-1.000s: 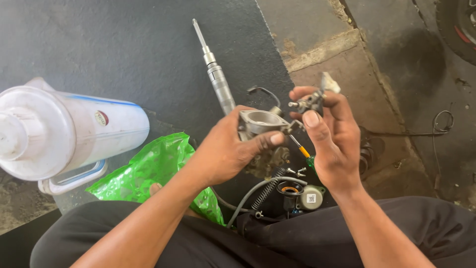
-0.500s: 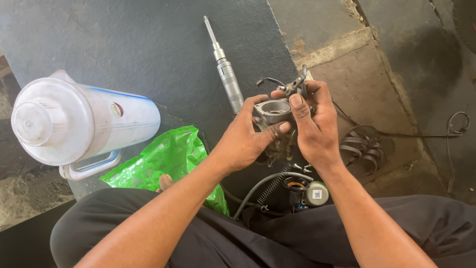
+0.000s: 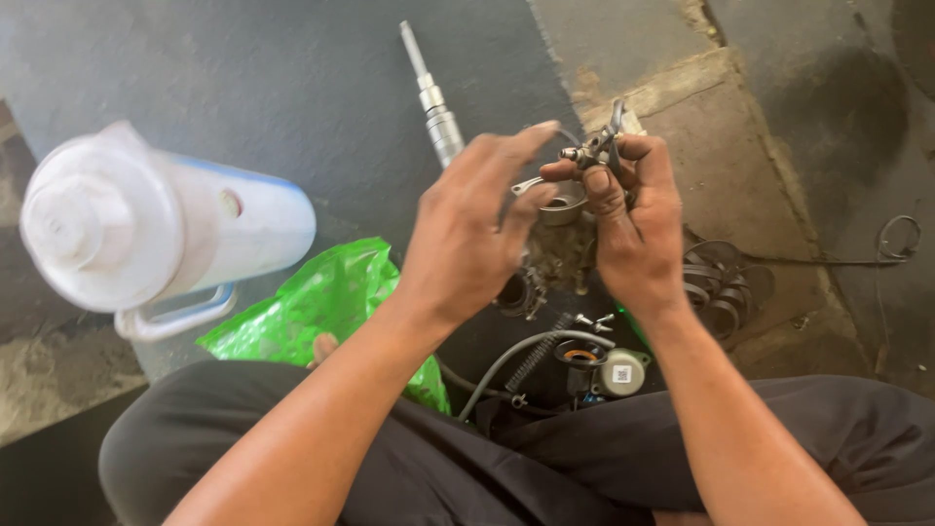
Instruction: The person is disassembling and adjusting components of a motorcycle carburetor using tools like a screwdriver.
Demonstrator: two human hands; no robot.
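Both hands meet above the person's lap, around a grimy metal carburettor body point(image 3: 563, 239) held near the centre of the view. The left hand point(image 3: 477, 234) covers its near side, fingers half curled against the casting with the forefinger stretched out toward the part's top; whether it truly clamps the body cannot be told. The right hand point(image 3: 633, 229) has its fingers clenched on the carburettor's upper end, thumb and forefinger pinching a small metal lever fitting point(image 3: 596, 148) that sticks up at 12 o'clock.

At 9 o'clock on the floor lies a white plastic jug point(image 3: 146, 219) on its side, lid on, handle underneath; its contents are hidden. Just beside it, toward 7 o'clock, sits a crumpled green plastic bag point(image 3: 312, 312); what it holds cannot be seen. A long metal shaft point(image 3: 433, 97) lies on the dark mat point(image 3: 243, 88) at 11 o'clock. Below the hands, at 6 o'clock, rest a grey hose point(image 3: 506, 356) and a small round sensor unit point(image 3: 618, 372). A stack of dark ring clamps point(image 3: 726, 287) sits at 3 o'clock.
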